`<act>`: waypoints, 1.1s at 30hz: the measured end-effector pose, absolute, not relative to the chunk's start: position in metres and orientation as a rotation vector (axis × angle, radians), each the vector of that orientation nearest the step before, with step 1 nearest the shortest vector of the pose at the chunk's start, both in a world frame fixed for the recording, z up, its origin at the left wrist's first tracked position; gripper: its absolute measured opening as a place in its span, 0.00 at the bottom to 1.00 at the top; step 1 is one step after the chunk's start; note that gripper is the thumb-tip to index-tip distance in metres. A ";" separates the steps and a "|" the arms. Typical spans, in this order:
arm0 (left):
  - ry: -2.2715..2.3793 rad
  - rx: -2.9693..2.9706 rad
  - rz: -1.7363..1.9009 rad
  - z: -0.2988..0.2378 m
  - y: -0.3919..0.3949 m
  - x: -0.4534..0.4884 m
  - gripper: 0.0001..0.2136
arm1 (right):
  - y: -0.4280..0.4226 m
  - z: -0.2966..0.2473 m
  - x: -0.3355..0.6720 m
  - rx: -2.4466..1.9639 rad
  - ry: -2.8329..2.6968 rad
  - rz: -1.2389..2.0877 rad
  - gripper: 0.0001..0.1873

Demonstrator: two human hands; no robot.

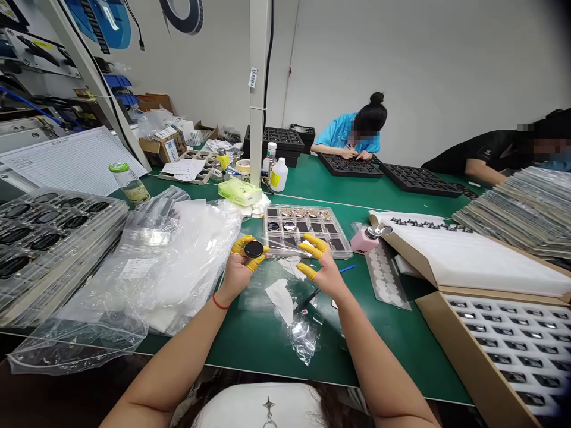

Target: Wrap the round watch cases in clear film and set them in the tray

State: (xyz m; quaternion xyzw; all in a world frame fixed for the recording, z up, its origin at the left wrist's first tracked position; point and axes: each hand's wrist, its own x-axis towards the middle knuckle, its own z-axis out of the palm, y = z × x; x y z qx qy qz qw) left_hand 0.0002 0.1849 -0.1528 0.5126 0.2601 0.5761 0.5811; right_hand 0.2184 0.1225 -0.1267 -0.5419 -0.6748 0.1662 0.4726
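Observation:
My left hand [241, 261], with yellow finger cots on its fingertips, grips a round black disc [254, 249] by its edge. The disc's dark face is turned up toward me. To its right, my right hand [322, 266] is open, its thumb and fingers apart, also in yellow finger cots. A small white bit shows by its fingertips; I cannot tell whether it is held. Just beyond both hands lies a clear compartment tray [345, 244] with round pieces and dark square pads. White wipes [281, 299] and crumpled clear wrappers [305, 340] lie between my forearms.
Plastic bags [178, 255] and stacked trays [49, 238] crowd the left. A pink pump bottle [364, 240], a sheet of white round stickers [386, 273] and an open carton [446, 351] stand right. Two people [348, 134] work across the green table [307, 178].

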 end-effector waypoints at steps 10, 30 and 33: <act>0.634 1.209 1.342 -0.147 0.186 -0.006 0.23 | 0.122 -0.133 0.212 -1.304 -1.434 0.990 0.16; 0.657 1.291 1.102 -0.149 0.183 -0.003 0.24 | 0.131 -0.134 0.226 -1.415 -1.196 0.920 0.18; 0.657 1.317 1.061 -0.150 0.182 -0.003 0.24 | 0.129 -0.134 0.226 -1.418 -1.255 0.924 0.15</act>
